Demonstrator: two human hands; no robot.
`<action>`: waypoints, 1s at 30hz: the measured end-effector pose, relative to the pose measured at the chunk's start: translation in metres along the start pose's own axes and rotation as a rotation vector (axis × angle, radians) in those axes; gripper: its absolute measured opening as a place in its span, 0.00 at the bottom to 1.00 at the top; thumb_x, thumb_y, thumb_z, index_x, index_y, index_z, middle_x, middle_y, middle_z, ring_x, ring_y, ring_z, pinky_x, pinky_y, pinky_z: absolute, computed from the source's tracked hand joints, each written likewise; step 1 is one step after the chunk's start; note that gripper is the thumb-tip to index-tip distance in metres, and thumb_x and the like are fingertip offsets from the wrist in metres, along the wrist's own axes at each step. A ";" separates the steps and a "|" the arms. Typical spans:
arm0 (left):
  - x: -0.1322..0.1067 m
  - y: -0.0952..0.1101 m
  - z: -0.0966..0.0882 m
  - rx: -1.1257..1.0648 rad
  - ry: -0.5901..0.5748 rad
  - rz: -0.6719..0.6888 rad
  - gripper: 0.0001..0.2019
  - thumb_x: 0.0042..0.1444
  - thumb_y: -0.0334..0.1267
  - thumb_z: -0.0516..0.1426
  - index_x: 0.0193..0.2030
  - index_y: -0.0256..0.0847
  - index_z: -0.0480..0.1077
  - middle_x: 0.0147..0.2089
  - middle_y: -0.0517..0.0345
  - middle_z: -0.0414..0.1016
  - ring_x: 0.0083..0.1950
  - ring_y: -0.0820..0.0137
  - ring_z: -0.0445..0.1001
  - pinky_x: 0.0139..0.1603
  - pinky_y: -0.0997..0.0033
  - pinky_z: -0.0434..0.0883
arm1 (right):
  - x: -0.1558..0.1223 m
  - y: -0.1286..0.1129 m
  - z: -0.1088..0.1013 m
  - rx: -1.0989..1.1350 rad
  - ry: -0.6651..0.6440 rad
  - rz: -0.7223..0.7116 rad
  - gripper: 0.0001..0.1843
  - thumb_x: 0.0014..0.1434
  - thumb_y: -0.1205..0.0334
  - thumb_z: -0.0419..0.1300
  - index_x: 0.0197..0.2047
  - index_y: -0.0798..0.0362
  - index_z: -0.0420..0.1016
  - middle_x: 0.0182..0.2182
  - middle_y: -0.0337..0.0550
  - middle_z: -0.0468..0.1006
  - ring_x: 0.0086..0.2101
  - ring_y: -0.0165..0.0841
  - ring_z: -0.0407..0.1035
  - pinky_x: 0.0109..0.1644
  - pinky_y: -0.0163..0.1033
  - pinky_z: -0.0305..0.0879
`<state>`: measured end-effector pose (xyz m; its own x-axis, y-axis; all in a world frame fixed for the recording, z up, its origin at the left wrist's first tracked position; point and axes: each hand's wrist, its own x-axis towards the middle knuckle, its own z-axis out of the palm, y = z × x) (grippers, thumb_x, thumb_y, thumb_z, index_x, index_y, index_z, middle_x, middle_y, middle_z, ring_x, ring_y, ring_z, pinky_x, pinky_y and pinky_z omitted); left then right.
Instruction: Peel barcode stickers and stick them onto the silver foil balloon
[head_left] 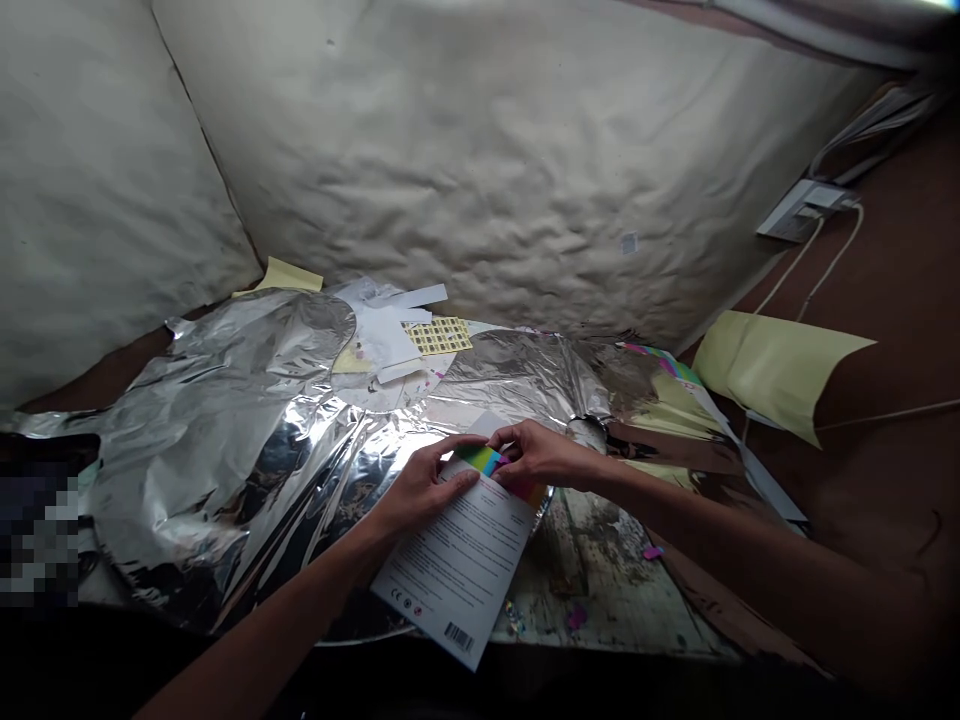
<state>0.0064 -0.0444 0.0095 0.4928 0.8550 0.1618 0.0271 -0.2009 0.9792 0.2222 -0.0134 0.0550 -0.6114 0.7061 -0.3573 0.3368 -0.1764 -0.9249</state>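
Observation:
A white printed card package (457,560) with a barcode and a rainbow-coloured strip at its top lies on crumpled silver foil (225,440). My left hand (424,485) rests on the package's upper left corner, fingers curled over its top edge. My right hand (544,455) pinches the package's top edge at the coloured strip, fingertips closed together. The two hands almost touch above the strip.
Pale cushions (487,170) rise behind the foil. White paper scraps and a yellow sticker sheet (439,335) lie at the back. Yellow paper (772,365) lies to the right on the brown floor, with a power strip (802,205) and cables beyond. A worn patterned surface (600,590) shows under the package.

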 end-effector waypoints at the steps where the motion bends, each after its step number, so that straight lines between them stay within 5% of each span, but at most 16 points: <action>1: 0.000 0.001 0.001 -0.007 0.002 -0.010 0.20 0.59 0.37 0.59 0.58 0.41 0.69 0.55 0.50 0.72 0.51 0.61 0.73 0.47 0.68 0.70 | -0.001 -0.002 0.000 0.002 -0.032 0.007 0.20 0.46 0.58 0.70 0.41 0.57 0.74 0.29 0.36 0.76 0.27 0.26 0.67 0.32 0.30 0.61; 4: -0.002 0.004 0.005 -0.056 0.003 -0.064 0.21 0.58 0.38 0.59 0.58 0.42 0.68 0.52 0.51 0.73 0.46 0.63 0.74 0.42 0.69 0.71 | -0.007 -0.011 -0.001 -0.076 -0.114 0.002 0.19 0.50 0.56 0.68 0.44 0.57 0.75 0.32 0.39 0.77 0.30 0.29 0.69 0.35 0.32 0.64; 10: -0.006 0.010 0.008 -0.223 0.110 -0.170 0.18 0.56 0.38 0.60 0.54 0.44 0.65 0.45 0.55 0.73 0.39 0.67 0.74 0.35 0.71 0.71 | -0.019 -0.012 0.000 -0.510 0.279 -0.178 0.15 0.56 0.58 0.63 0.47 0.53 0.77 0.36 0.43 0.79 0.35 0.32 0.72 0.37 0.34 0.65; 16: -0.006 0.008 0.009 -0.242 0.087 -0.176 0.19 0.52 0.37 0.63 0.50 0.43 0.66 0.44 0.57 0.71 0.36 0.71 0.71 0.33 0.75 0.69 | -0.013 -0.002 0.004 -0.499 0.182 -0.141 0.10 0.56 0.64 0.60 0.42 0.55 0.76 0.31 0.41 0.78 0.31 0.31 0.71 0.33 0.33 0.64; 23: -0.003 0.008 0.007 -0.372 0.200 -0.178 0.27 0.52 0.40 0.64 0.57 0.45 0.60 0.45 0.55 0.70 0.36 0.69 0.73 0.32 0.73 0.72 | -0.023 0.003 0.025 -0.897 0.642 -0.419 0.17 0.56 0.68 0.63 0.49 0.53 0.74 0.46 0.49 0.73 0.48 0.40 0.65 0.52 0.46 0.63; 26: -0.002 0.010 0.010 -0.383 0.185 -0.133 0.31 0.54 0.39 0.63 0.62 0.48 0.56 0.50 0.52 0.69 0.38 0.69 0.74 0.33 0.73 0.73 | -0.027 0.011 0.027 -0.833 0.623 -0.406 0.13 0.58 0.66 0.62 0.48 0.53 0.76 0.43 0.48 0.74 0.46 0.39 0.66 0.52 0.46 0.63; 30: 0.002 0.009 0.010 -0.330 0.207 -0.056 0.35 0.51 0.37 0.66 0.63 0.45 0.57 0.53 0.49 0.68 0.45 0.65 0.74 0.40 0.71 0.73 | -0.029 0.006 0.019 -0.618 0.373 -0.214 0.20 0.56 0.58 0.65 0.51 0.53 0.75 0.36 0.43 0.77 0.35 0.34 0.70 0.38 0.36 0.65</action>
<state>0.0162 -0.0497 0.0171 0.3116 0.9454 0.0952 -0.2489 -0.0155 0.9684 0.2278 -0.0481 0.0577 -0.4623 0.8867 -0.0089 0.6458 0.3298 -0.6886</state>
